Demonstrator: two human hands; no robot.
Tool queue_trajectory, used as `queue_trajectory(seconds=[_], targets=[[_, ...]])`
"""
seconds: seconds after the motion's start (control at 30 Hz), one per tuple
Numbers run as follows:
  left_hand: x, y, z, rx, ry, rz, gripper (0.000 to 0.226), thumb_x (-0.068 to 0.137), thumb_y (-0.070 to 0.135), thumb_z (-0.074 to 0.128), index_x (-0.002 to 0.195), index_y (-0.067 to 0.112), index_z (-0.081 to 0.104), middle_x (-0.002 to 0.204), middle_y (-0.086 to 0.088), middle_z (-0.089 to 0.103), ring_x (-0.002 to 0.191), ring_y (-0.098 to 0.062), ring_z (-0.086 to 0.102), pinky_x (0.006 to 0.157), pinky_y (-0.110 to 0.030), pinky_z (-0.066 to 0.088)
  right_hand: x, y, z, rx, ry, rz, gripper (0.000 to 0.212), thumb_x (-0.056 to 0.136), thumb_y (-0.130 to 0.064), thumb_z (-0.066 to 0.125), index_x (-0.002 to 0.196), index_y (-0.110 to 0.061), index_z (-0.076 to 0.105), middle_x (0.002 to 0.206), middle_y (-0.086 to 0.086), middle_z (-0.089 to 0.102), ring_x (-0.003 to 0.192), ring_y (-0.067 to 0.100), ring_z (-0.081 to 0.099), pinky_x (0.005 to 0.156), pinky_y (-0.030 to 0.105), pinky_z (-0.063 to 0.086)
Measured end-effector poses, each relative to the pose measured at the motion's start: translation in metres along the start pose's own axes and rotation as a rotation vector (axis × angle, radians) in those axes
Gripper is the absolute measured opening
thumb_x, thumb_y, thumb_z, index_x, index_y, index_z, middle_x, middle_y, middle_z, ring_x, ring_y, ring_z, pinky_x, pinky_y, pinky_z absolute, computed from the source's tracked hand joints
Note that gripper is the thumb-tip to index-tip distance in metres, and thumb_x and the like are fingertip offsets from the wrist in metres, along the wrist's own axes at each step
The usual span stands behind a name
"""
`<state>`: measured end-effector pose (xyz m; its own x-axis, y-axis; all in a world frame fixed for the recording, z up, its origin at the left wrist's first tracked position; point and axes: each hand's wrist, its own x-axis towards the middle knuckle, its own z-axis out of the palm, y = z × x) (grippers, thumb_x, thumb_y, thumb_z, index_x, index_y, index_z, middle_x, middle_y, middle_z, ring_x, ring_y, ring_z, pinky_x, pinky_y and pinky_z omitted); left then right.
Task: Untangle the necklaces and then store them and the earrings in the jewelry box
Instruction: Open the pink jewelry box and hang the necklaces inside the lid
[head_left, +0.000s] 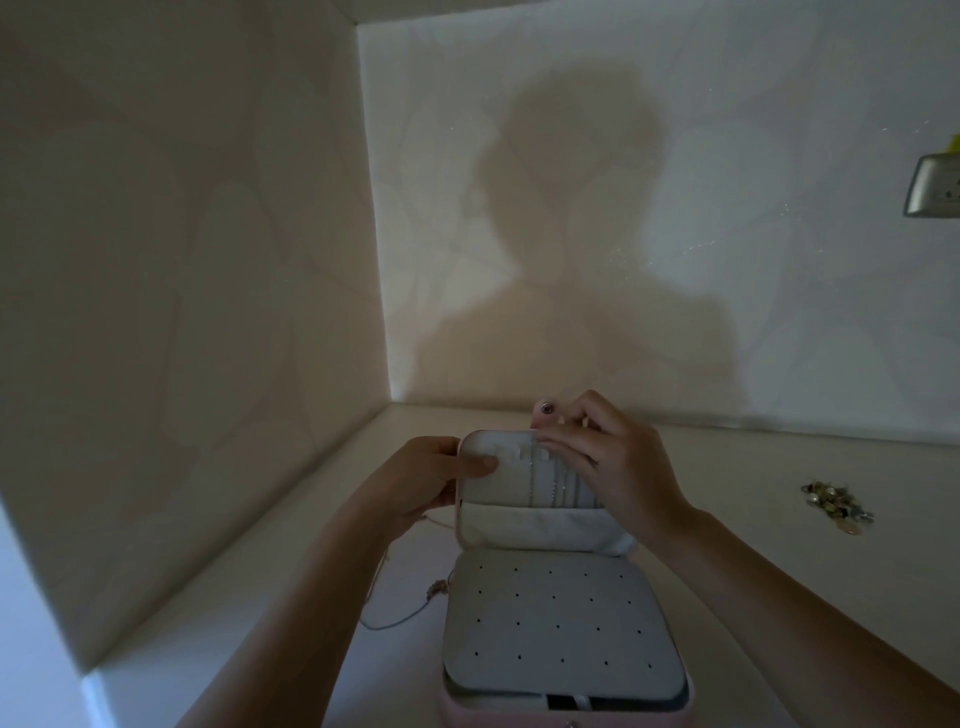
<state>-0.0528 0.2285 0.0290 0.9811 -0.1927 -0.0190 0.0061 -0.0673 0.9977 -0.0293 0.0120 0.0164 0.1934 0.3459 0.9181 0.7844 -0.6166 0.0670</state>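
Observation:
A pink jewelry box (561, 623) stands open on the counter, its lid (498, 483) upright at the far side. My left hand (431, 473) grips the lid's left edge, thumb pressed on the inner panel. At the lid's top right, my right hand (613, 457) has its fingers curled at the hooks, where thin chains (550, 483) hang down into a fabric pocket. A grey earring panel with small holes (561, 618) covers the box base. Another necklace with a small pendant (415, 603) lies on the counter left of the box. A pile of earrings (834, 501) sits far right.
The pale counter (753, 561) runs into a corner, with walls close on the left and behind. A metal wall socket plate (935, 187) is at the upper right. The box's front edge is near the bottom of the view.

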Motion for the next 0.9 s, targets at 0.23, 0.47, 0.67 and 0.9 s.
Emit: queue_trajectory(seconds=[0.23, 0.47, 0.67, 0.9], targets=[[0.003, -0.005, -0.003, -0.031, -0.006, 0.002, 0.035, 0.086, 0.015, 0.066, 0.118, 0.0, 0.063, 0.11, -0.012, 0.071, 0.104, -0.025, 0.068, 0.096, -0.037, 0.052, -0.012, 0.004, -0.003, 0.01, -0.035, 0.015, 0.022, 0.094, -0.025, 0.058, 0.098, -0.013, 0.075, 0.085, -0.004, 0.049, 0.057, 0.007, 0.047, 0.045, 0.023, 0.042], [0.005, -0.01, 0.005, -0.146, 0.083, -0.006, 0.039, 0.083, 0.024, 0.069, 0.113, -0.001, 0.065, 0.104, -0.012, 0.073, 0.097, -0.025, 0.07, 0.082, -0.032, 0.056, -0.027, 0.004, -0.024, 0.116, 0.079, 0.236, 0.016, 0.09, -0.025, 0.053, 0.101, -0.016, 0.061, 0.1, -0.009, 0.047, 0.078, -0.007, 0.049, 0.064, 0.006, 0.039], [-0.001, -0.015, 0.016, -0.187, 0.165, 0.003, 0.044, 0.083, 0.034, 0.067, 0.113, 0.001, 0.066, 0.108, -0.014, 0.071, 0.102, -0.03, 0.067, 0.096, -0.044, 0.051, -0.049, -0.001, -0.04, 0.451, -0.251, 0.886, 0.036, 0.081, -0.048, 0.066, 0.108, -0.026, 0.059, 0.103, -0.012, 0.066, 0.083, 0.001, 0.063, 0.07, 0.023, 0.049], [-0.011, -0.016, 0.031, -0.062, 0.236, -0.024, 0.05, 0.088, 0.039, 0.064, 0.119, 0.0, 0.063, 0.107, -0.01, 0.072, 0.098, -0.023, 0.07, 0.09, -0.037, 0.054, -0.059, -0.004, -0.035, 0.49, -0.354, 0.993, 0.051, 0.094, -0.038, 0.055, 0.061, 0.0, 0.054, 0.056, 0.011, 0.051, 0.053, 0.02, 0.049, 0.056, 0.031, 0.034]])
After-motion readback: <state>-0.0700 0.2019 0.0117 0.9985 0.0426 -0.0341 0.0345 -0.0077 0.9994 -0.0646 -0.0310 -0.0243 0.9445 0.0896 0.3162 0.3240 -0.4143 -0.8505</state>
